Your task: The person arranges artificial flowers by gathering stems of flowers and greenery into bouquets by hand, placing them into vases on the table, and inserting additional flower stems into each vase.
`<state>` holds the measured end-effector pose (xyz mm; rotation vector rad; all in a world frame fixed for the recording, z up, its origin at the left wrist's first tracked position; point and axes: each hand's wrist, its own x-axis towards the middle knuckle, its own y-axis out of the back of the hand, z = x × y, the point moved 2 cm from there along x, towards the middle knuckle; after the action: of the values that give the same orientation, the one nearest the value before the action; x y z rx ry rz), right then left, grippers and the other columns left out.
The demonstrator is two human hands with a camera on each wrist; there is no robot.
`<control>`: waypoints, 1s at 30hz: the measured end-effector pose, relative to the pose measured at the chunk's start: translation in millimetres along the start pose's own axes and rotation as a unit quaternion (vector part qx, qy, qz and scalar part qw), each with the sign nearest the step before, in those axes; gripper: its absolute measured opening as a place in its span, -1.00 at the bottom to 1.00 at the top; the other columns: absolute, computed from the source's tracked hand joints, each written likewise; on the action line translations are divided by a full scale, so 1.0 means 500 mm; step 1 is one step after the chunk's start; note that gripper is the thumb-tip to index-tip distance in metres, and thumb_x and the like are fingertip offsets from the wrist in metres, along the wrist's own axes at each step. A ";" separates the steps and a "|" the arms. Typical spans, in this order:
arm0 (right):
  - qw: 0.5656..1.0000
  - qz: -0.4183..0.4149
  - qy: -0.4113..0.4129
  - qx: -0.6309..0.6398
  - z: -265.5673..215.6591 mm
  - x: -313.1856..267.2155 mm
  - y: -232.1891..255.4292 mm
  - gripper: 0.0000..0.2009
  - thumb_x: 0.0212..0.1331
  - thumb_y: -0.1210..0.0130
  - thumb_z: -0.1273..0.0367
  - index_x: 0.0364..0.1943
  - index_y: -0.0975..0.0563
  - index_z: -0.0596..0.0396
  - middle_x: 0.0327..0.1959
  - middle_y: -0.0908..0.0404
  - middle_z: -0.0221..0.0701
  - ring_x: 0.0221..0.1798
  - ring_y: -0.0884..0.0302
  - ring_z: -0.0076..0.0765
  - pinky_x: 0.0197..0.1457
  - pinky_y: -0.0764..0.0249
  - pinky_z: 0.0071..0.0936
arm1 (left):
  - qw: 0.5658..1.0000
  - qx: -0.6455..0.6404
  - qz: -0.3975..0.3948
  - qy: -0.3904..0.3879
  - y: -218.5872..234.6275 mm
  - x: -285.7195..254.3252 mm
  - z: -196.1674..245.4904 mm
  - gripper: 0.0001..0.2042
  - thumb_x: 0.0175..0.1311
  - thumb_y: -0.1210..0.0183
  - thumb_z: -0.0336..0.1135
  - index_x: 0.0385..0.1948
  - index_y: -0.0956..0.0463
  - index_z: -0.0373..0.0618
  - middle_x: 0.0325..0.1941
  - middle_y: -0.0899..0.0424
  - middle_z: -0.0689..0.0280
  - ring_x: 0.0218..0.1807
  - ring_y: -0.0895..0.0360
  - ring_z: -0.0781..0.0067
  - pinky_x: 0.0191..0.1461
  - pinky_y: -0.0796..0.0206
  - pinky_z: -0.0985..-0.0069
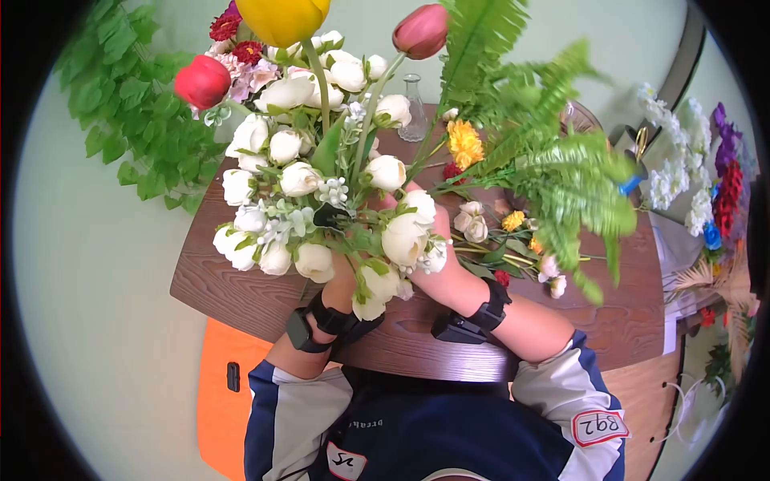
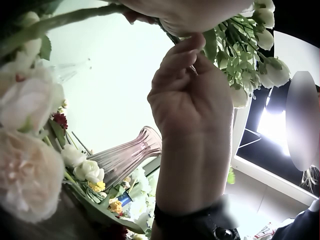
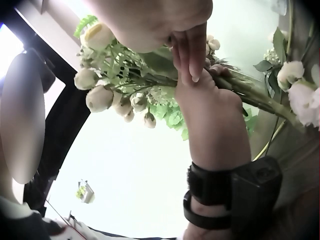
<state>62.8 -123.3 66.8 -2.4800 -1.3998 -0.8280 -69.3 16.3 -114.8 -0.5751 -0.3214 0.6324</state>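
A large bouquet of white roses (image 1: 300, 179), a yellow tulip (image 1: 282, 18), a red tulip (image 1: 202, 82), a pink tulip (image 1: 420, 32) and fern fronds (image 1: 573, 172) is held above the table. Its green stems (image 3: 250, 92) run through my left hand (image 3: 212, 107), which grips them; blossoms hide most of that hand in the head view. My right hand (image 1: 437, 244) is beside it under the blossoms. In the left wrist view, the right hand (image 2: 187, 95) has its fingers curled in at the stems, fingertips close to the left hand (image 2: 195, 12).
On the brown table (image 1: 224, 272) stands a clear glass vase (image 1: 412, 112) behind the bouquet. Loose flowers (image 1: 473, 224) lie at the right, near a ribbed pinkish vase (image 2: 125, 155). Leafy vines (image 1: 120, 88) hang at left; more flowers (image 1: 730, 192) stand at far right.
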 end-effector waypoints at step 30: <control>0.950 -0.068 0.045 -0.303 0.056 -0.031 -0.061 -0.64 -0.06 -0.17 0.30 -0.13 -0.48 0.08 -0.14 -0.50 -0.18 -0.08 -0.42 0.04 -0.03 -0.38 -0.21 | 0.966 0.177 0.048 -0.180 -0.117 0.049 0.014 -0.63 0.36 0.16 -0.23 0.12 -0.19 -0.19 0.06 -0.39 0.20 0.08 -0.37 0.30 0.14 -0.26 0.38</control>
<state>41.7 -106.7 31.3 -2.7261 -1.4642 -1.5849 -27.0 -3.9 -72.0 -0.1296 -0.5094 0.8674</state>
